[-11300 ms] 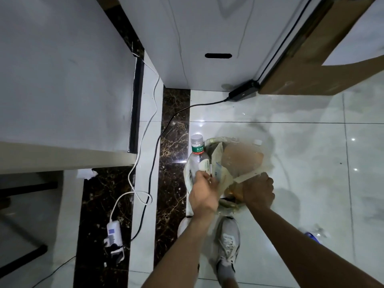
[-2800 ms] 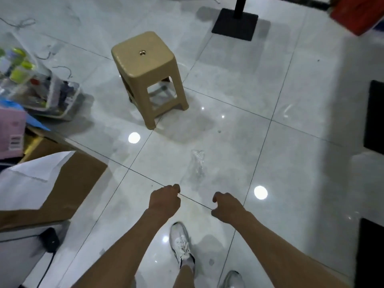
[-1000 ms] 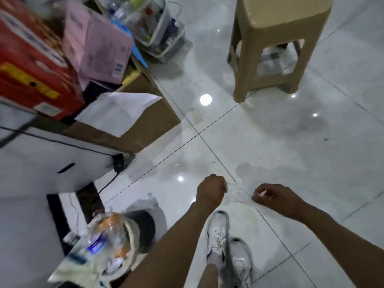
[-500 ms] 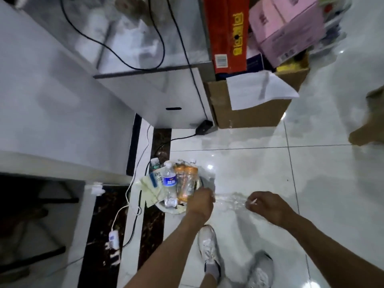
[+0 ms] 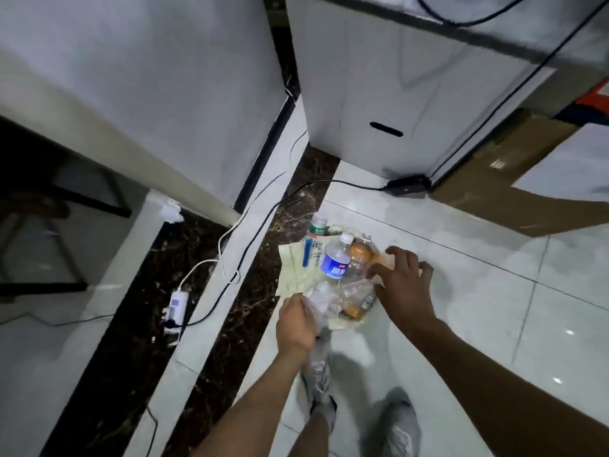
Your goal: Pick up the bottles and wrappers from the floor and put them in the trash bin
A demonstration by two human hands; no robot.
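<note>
The trash bin stands on the floor below me, heaped full, with only a strip of its cream liner showing. On top lie a blue-labelled bottle, a green-labelled bottle, an orange bottle and a cream paper wrapper. My left hand is closed on a crumpled clear plastic wrapper at the bin's near edge. My right hand hovers over the bin's right side with fingers spread, its fingertips by the orange bottle.
White cabinets rise behind and left of the bin. A black cable and power brick run past it, and a white power strip lies left. A cardboard box sits at the right. My shoes are below.
Both hands brought the clear wrapper from beside the bin onto its heap. My right hand let go of its end and spread open; my left still holds the wrapper.
</note>
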